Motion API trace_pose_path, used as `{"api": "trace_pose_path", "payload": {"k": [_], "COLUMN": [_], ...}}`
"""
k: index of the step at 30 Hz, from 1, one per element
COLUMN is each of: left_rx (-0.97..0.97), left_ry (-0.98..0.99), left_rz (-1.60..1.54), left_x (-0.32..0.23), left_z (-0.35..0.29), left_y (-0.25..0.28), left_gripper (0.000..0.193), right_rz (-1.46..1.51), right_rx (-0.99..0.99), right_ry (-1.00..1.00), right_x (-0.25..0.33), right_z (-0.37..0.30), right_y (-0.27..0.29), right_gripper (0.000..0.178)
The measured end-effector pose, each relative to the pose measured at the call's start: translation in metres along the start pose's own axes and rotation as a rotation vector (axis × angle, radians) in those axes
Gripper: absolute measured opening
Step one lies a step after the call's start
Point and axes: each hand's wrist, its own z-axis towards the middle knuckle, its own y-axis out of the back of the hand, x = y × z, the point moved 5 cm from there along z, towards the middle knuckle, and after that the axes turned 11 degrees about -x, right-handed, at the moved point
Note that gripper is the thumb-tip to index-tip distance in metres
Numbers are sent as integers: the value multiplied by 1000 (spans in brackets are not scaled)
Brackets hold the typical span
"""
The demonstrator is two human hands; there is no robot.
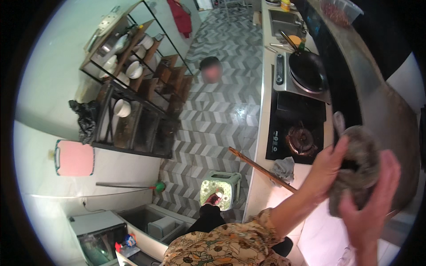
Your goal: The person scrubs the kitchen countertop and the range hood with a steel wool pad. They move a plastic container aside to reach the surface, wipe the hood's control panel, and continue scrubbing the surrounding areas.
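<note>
Both my hands are raised over the right side of the counter, holding a crumpled grey-brown cloth (361, 153) between them. My left hand (330, 166) grips its near left side with the fingers closed. My right hand (370, 201) has its fingers curled round the other side. The cloth has a dark hollow in its middle, and I cannot tell whether something is inside it. A pale rounded handle-like piece (339, 122) shows just beyond the left hand. Below my left forearm, a long brown wooden stick (262, 168) juts over the counter edge beside a second grey rag (282, 169).
A black gas hob (300, 139) and a portable stove with a black frying pan (308, 71) line the counter, with a sink (284, 22) beyond. My foot (214, 198) rests on a green stool (228, 179). Left stands a dish shelf (133, 128). A blurred round shape (211, 70) shows over the floor.
</note>
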Motion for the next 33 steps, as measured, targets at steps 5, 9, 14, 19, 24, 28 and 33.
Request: {"api": "trace_pose_path", "payload": {"k": [5,9,14,19,24,28,33], "left_rx": [50,-42,-24,55,-135,-283,-238], "left_ry": [-92,-146,-88,80,104,79,77], "left_rz": [70,199,150,112,410,764,669], "left_x": [6,6,3,-9,-43,-80,-77], "left_z": [4,1,-8,-13,26,52,73], "left_y": [-7,0,9,13,5,-28,-34], "left_gripper": [68,65,53,47,47,101,123], "right_rz": [254,309,121,30,-18,-88,-123], "right_rx": [-79,-107,-135,-180,-294,-265,-266], "right_ry": [-214,-289,-124,-61,26,-120,-114], "right_x": [-18,-7,13,25,26,30,40], "right_z": [-7,-6,-2,4,2,5,5], "right_y": [-3,1,11,12,24,20,21], "right_gripper": [80,80,71,60,54,53,55]}}
